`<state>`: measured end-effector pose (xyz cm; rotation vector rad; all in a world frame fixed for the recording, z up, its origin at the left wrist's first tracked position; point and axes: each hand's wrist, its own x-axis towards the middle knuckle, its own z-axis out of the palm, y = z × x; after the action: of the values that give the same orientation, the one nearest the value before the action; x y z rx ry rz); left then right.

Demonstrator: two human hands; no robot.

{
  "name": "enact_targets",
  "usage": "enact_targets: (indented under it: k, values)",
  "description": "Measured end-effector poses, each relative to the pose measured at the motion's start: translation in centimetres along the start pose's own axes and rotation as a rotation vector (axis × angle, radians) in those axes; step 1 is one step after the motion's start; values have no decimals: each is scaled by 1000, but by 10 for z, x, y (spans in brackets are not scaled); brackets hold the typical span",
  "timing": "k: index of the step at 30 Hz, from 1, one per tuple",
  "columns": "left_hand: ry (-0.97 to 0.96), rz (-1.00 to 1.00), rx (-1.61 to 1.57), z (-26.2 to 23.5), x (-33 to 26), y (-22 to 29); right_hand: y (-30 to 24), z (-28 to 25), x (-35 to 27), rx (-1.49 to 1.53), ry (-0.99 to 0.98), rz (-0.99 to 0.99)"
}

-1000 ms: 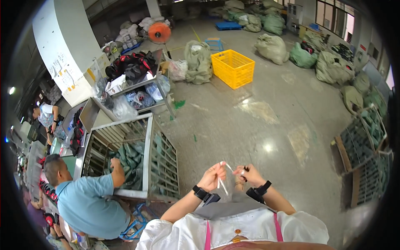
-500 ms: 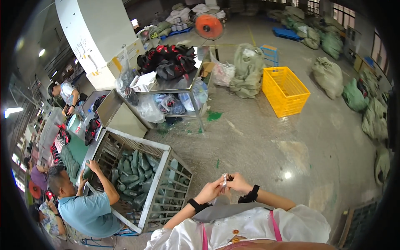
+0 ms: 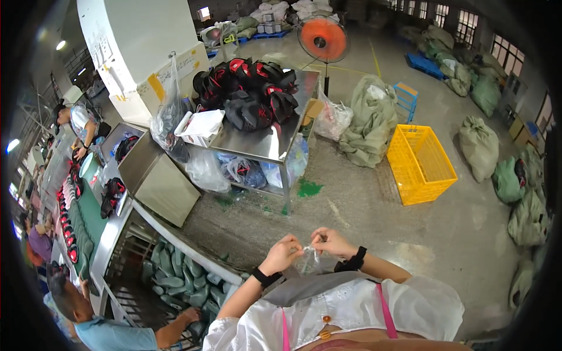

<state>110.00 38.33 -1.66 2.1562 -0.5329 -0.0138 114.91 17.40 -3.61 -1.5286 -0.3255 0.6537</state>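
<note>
Heads up: that clear plastic [image 3: 308, 263] looks thin, so uneven tugging could probably tear it or make it slip. It's lower middle of the frame, pinched between your left hand [image 3: 282, 253] and right hand [image 3: 335, 243], both angled inward, close together, fingers curled.

From head height, the wide fisheye view looks down and forward, taking in left hand [image 3: 285, 253] and right hand [image 3: 332, 243] close by, metal tabletop [image 3: 250, 141] farther off, orange fan [image 3: 322, 42] beyond.
</note>
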Motion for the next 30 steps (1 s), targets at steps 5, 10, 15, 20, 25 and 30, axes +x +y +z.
enact_targets:
  k: [5,10,15,20,25,30]
  values:
    - [45,-54,-264,-27,67,-59,0,-74,116,-670,301,-486]
    - [433,-34,-965,-59,157,-105,-5,-121,244,-307,-91,-313]
    - [886,-329,-839,-129,227,-189,-20,-237,404,-547,323,-245]
    - [766,-420,-510,-142,302,-218,-64,-354,594,-720,442,-404]
    - [468,-563,-172,-149,363,-270,-80,-357,678,-686,364,-361]
    - [598,-427,-38,-173,426,-287,-42,-302,658,-535,236,-241]
